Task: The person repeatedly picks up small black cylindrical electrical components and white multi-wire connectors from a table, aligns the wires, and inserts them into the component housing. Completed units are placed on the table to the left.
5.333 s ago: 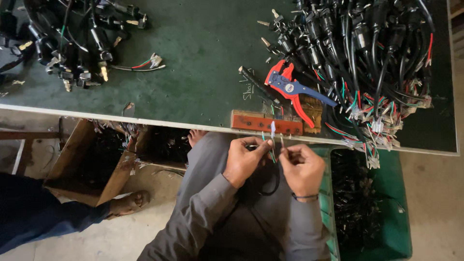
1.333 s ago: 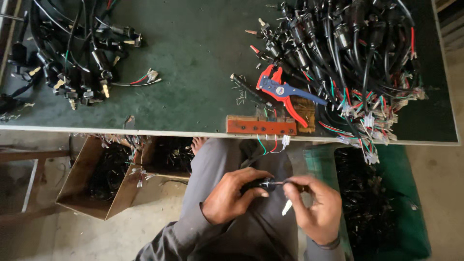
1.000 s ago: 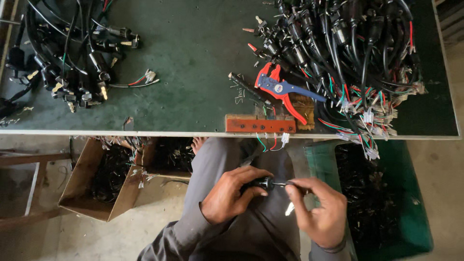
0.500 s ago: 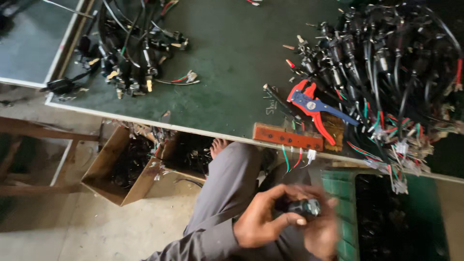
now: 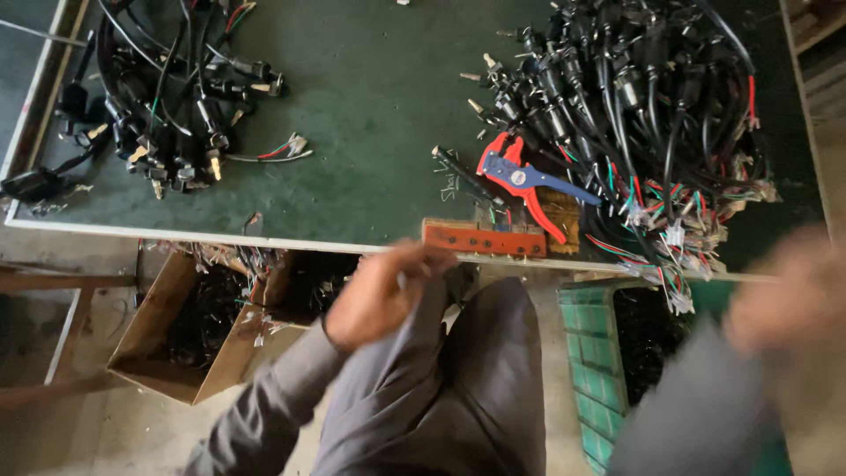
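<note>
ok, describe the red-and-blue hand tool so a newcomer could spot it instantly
Start at the green-topped table and go to its near edge, right of centre, beside the big heap of black cable harnesses. The wire stripper lies flat there, just behind an orange-red block. Its red jaws and blue handle are the only bright tool among dark cables.

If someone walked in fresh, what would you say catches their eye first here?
Most likely the big tangle of black cable harnesses heaped on the right of the green table, with the red-and-blue wire stripper lying beside it. A smaller cable pile sits at the left. Below the table edge, the left hand is raised over the lap; the right hand is a blur.
</note>
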